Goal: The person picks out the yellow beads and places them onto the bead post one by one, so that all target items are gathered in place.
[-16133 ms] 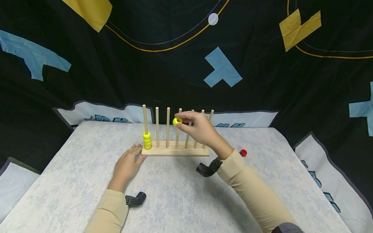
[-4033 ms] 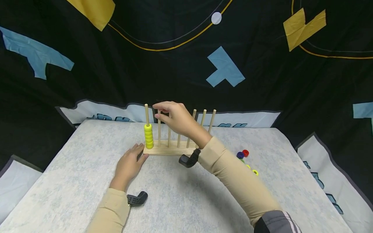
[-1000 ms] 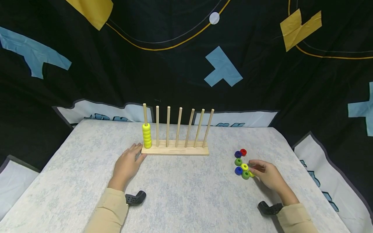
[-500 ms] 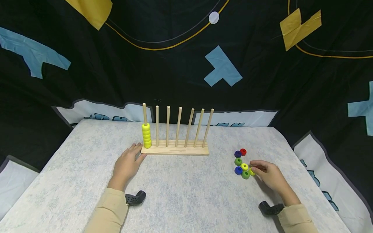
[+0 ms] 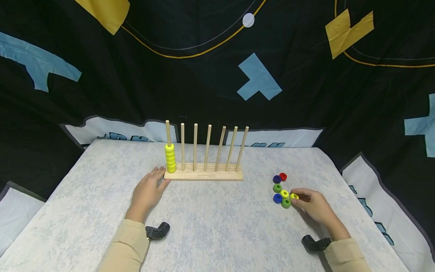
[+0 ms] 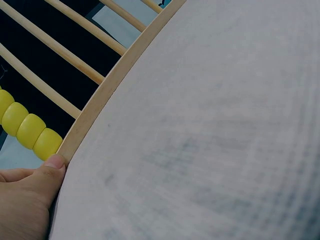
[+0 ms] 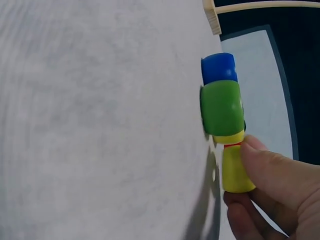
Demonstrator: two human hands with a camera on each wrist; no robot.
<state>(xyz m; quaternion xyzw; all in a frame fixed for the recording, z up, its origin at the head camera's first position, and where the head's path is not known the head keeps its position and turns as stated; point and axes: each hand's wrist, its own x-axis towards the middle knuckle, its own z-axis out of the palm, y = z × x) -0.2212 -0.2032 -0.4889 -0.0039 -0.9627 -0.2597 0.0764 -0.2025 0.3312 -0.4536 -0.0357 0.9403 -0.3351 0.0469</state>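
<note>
A wooden peg stand (image 5: 204,174) with a row of upright pegs stands on the table. Several yellow beads (image 5: 170,158) are stacked on its leftmost peg. My left hand (image 5: 147,193) holds the stand's left end, thumb at the front corner, as the left wrist view also shows. On the right, my right hand (image 5: 314,206) pinches a yellow bead (image 7: 236,169) between thumb and fingers, just off the table. Beside it lie another yellow bead (image 5: 284,193), green beads (image 5: 286,203) and blue beads (image 5: 277,198), with a red bead (image 5: 283,176) farthest back.
The pale patterned table (image 5: 217,226) carries everything. A black cloth (image 5: 190,87) with blue and gold shapes hangs behind it. A dark wrist camera (image 5: 315,243) sits on the right wrist, and another camera (image 5: 158,231) on the left.
Since seconds ago, the right hand has left the pegs for the loose beads, and the yellow stack is taller than at first. Just now the pinched yellow bead rose slightly. The left hand stays put.
</note>
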